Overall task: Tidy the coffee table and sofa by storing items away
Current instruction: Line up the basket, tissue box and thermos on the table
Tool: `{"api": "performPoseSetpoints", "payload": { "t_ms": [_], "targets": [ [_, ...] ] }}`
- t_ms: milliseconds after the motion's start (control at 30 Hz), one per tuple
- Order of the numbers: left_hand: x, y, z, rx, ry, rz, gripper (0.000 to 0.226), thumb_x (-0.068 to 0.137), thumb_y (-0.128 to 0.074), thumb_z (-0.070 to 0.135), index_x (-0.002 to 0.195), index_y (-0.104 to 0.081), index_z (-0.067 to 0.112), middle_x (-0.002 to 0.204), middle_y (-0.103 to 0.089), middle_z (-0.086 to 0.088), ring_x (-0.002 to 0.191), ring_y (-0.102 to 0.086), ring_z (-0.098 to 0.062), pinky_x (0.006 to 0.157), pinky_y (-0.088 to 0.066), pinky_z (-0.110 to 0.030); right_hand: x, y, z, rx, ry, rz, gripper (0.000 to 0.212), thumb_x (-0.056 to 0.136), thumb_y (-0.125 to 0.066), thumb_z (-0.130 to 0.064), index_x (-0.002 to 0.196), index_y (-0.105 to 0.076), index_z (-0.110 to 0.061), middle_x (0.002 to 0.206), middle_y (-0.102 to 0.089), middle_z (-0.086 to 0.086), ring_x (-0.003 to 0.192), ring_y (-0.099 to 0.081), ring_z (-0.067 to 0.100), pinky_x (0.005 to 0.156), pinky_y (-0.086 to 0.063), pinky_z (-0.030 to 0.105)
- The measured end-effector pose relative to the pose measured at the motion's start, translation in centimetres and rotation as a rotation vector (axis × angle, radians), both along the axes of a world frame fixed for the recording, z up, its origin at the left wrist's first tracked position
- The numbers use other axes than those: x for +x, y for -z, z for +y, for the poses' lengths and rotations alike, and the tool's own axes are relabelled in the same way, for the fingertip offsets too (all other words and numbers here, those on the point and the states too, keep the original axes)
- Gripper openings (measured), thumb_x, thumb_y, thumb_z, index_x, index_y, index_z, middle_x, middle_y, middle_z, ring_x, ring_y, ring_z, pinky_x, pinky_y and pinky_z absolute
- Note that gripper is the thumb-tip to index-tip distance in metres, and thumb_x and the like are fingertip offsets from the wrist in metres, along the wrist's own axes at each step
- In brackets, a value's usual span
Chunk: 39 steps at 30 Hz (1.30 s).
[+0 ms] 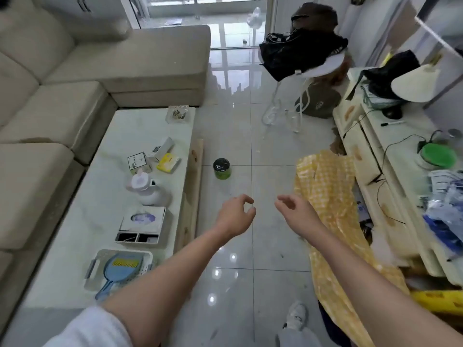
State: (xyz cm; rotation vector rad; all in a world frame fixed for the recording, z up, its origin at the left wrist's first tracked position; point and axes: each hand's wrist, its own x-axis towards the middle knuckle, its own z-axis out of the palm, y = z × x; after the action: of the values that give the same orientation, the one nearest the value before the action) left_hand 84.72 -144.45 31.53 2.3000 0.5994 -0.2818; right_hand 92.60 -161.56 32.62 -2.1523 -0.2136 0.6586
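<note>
Both your hands are empty, the left hand (235, 216) and the right hand (294, 209) loosely curled in the air over the floor, near each other and touching nothing. The job looks hardly begun: to the left of your left hand the table (100, 151) carries boxes (152, 156), a bottle (147, 189), an organizer (142, 226) and a tray (120, 269) with a brush (117, 274), and a jar (222, 168) stands on the floor ahead of your fingers, while the sofa (75, 78) seems already bare. I cannot read the box labels, the sofa's near end is cut off, and no storage place is clearly shown.
</note>
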Motion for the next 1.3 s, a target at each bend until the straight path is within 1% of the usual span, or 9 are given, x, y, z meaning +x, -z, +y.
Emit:
{"api": "performPoseSetpoints", "payload": {
  "t_ms": [200,433,600,767,867,967,1067,1200,1300],
  "targets": [
    [6.7,0.2,3.0,0.026,-0.216,-0.041,0.037,0.095,-0.053,0.036,0.129,-0.059,0.023,0.134,-0.059,0.002,0.125,-0.053,-0.019,0.105,-0.043,-0.037,10.7,0.9,5.4,-0.071,-0.270,-0.003,0.038,0.092,-0.059,-0.042,0.123,-0.065,-0.020,0.119,-0.065,-0.002,0.112,-0.059,0.014,0.096,-0.046,0.031],
    [8.5,3.2,11.5,-0.003,-0.510,0.010,0.038,0.092,-0.052,0.036,0.127,-0.060,0.022,0.132,-0.060,-0.001,0.123,-0.054,-0.020,0.101,-0.045,-0.037,18.0,3.5,18.4,-0.109,-0.525,0.065,0.038,0.090,-0.060,-0.043,0.122,-0.064,-0.022,0.120,-0.064,-0.001,0.111,-0.059,0.015,0.097,-0.047,0.033],
    [8.0,5.5,16.5,-0.036,-0.734,0.040,0.038,0.090,-0.051,0.033,0.125,-0.062,0.022,0.131,-0.060,-0.004,0.122,-0.055,-0.025,0.098,-0.045,-0.035,19.4,5.9,26.4,-0.175,-0.754,0.070,0.038,0.092,-0.058,-0.042,0.124,-0.063,-0.022,0.118,-0.062,-0.001,0.108,-0.058,0.016,0.083,-0.040,0.026],
    [6.6,8.3,19.3,-0.082,-0.937,0.101,0.035,0.091,-0.048,0.037,0.122,-0.059,0.025,0.128,-0.061,-0.003,0.115,-0.057,-0.026,0.096,-0.048,-0.041,19.8,8.8,32.7,-0.207,-0.981,0.070,0.044,0.086,-0.057,-0.051,0.122,-0.064,-0.027,0.120,-0.065,-0.004,0.113,-0.059,0.016,0.098,-0.048,0.036],
    [6.5,11.1,20.8,-0.102,-1.080,0.138,0.034,0.093,-0.048,0.036,0.123,-0.059,0.024,0.128,-0.061,-0.001,0.116,-0.057,-0.024,0.096,-0.048,-0.041,20.2,12.1,37.0,-0.237,-1.144,0.054,0.039,0.091,-0.056,-0.045,0.123,-0.066,-0.026,0.122,-0.065,-0.004,0.114,-0.059,0.015,0.100,-0.046,0.033],
    [6.5,14.7,22.1,-0.075,-1.220,0.157,0.036,0.093,-0.050,0.035,0.125,-0.059,0.023,0.129,-0.061,-0.002,0.120,-0.054,-0.024,0.099,-0.045,-0.038,19.5,16.2,41.4,-0.250,-1.368,0.022,0.035,0.094,-0.055,-0.040,0.122,-0.065,-0.022,0.115,-0.065,-0.005,0.108,-0.059,0.015,0.086,-0.041,0.025],
    [6.0,18.2,24.0,-0.043,-1.287,0.180,0.037,0.092,-0.048,0.037,0.126,-0.058,0.026,0.123,-0.061,-0.005,0.117,-0.053,-0.030,0.096,-0.046,-0.041,18.3,21.1,45.3,-0.259,-1.514,-0.006,0.041,0.090,-0.054,-0.046,0.124,-0.063,-0.025,0.119,-0.065,-0.004,0.102,-0.062,0.018,0.081,-0.046,0.028],
    [4.5,25.1,26.0,0.117,-1.392,0.193,0.033,0.091,-0.048,0.037,0.121,-0.061,0.029,0.119,-0.065,-0.003,0.102,-0.061,-0.027,0.085,-0.052,-0.041,16.6,30.3,49.7,-0.211,-1.755,-0.191,0.044,0.094,-0.052,-0.046,0.131,-0.059,-0.023,0.135,-0.059,0.001,0.119,-0.057,0.022,0.097,-0.043,0.032],
    [4.0,30.2,26.7,0.357,-1.403,0.176,0.031,0.094,-0.049,0.033,0.119,-0.064,0.024,0.121,-0.064,-0.004,0.107,-0.060,-0.027,0.086,-0.051,-0.040,15.0,36.8,51.4,-0.064,-1.797,-0.258,0.038,0.095,-0.054,-0.042,0.123,-0.066,-0.020,0.129,-0.065,0.000,0.120,-0.058,0.021,0.100,-0.044,0.034]
  ]
}}
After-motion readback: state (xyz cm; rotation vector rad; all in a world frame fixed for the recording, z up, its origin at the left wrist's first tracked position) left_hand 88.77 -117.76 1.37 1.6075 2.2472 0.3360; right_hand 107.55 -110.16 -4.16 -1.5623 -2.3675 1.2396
